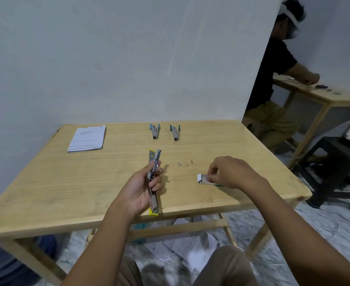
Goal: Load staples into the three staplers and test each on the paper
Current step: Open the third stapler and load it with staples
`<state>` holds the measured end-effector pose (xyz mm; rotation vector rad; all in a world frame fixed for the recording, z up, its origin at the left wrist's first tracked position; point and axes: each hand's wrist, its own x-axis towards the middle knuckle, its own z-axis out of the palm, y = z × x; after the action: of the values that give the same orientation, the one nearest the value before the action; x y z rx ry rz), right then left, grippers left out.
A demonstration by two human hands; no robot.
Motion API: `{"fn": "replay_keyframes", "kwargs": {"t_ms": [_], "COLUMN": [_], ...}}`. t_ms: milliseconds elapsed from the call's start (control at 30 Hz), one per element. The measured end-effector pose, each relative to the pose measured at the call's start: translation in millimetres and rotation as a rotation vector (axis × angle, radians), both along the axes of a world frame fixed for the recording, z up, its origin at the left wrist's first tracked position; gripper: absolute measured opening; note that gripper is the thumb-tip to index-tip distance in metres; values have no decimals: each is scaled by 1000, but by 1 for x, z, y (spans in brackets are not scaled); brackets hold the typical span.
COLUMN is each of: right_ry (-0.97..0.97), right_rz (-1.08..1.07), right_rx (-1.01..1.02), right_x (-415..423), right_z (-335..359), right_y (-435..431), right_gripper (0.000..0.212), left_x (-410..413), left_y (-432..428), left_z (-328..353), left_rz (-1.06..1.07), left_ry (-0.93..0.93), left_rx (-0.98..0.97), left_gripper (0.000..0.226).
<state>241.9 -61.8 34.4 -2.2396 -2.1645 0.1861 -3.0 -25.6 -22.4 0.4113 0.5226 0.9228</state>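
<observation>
On my feed, the stack of paper (86, 138) lies flat at the far left of the wooden table (66, 182), near the back edge, well apart from everything else. Nearer the front edge, the left hand (141, 188) is palm up with its fingers curled tight round the yellow stapler (155, 157). This stapler is swung open, its metal magazine exposed; one end points away from me and the yellow end overhangs the table's front edge.

Behind it, near the back of the table, I see the light-blue stapler (154, 131) and just to its right the teal stapler (175, 133), lying side by side but not touching, each untouched by a hand.

Right of the yellow stapler a few loose staples (185, 163) sit scattered on the wood. Farther right a small open box (203, 180) rests on the table, white flap up. The right hand (229, 172) is bent over it, thumb and fingertips pinching at the box; what they hold inside I cannot tell.

At the far right another person (277, 79) sits at a second table (324, 98), with a black stool (335, 162) in front.
</observation>
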Motion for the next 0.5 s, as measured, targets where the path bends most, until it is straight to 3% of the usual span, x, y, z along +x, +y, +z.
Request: {"fn": "replay_keyframes", "kwargs": {"t_ms": [167,267,500], "right_ry": [118,249,597], "right_rz": [-25,-23,10], "right_rx": [126,163,254], "right_x": [2,-1,-22], "right_z": [2,1,-6], "right_y": [-4,-8,-8], "right_gripper": [11,3,6], "left_x": [0,0,-1], "left_y": [0,-1,0], "left_z": [1,0,-3], "left_rz": [-15,-17,-55], "left_ry": [11,6,-24], "left_rx": [17,25,29], "left_gripper": [20,25,27]}}
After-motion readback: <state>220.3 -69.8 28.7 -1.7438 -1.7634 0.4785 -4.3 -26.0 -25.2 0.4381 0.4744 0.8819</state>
